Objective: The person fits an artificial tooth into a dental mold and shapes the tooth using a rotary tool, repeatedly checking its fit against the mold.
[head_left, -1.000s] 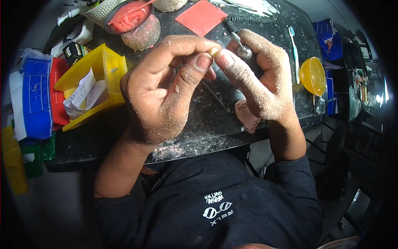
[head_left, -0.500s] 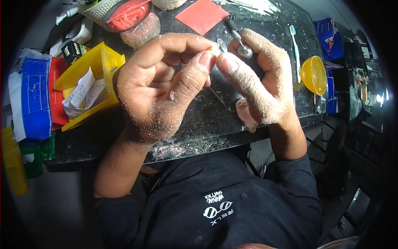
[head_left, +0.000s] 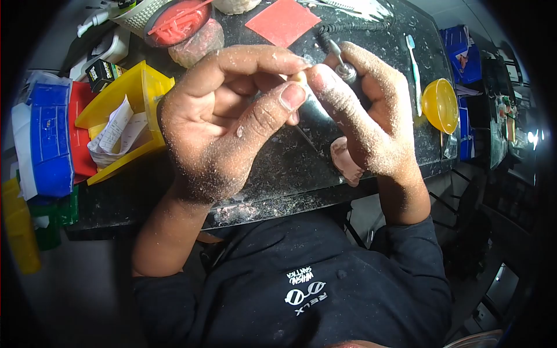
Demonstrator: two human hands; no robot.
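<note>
My left hand (head_left: 232,122) is dusted with pale powder. Its thumb and forefinger pinch a small yellowish-white piece (head_left: 299,77), tooth-like but mostly hidden by the fingertips. The thumb tip of my right hand (head_left: 371,110), more heavily powdered, comes up close beside that piece. In the gap between my right thumb and forefinger sits a metal rotary handpiece (head_left: 346,72), with a black coiled cord (head_left: 354,26) behind it. How my remaining right fingers grip it is hidden. Below the right hand, a pink dental cast (head_left: 346,161) lies on the black worktop (head_left: 272,185).
A red wax sheet (head_left: 282,22) and a bowl (head_left: 152,36) of red strips lie at the back. To the left stands a yellow bin (head_left: 125,159) with papers. A toothbrush (head_left: 414,75) and a yellow bowl (head_left: 439,106) are at the right.
The fingertips have parted slightly, so more of the small piece shows. My right thumb has moved a little up and right, and the handpiece has shifted slightly right.
</note>
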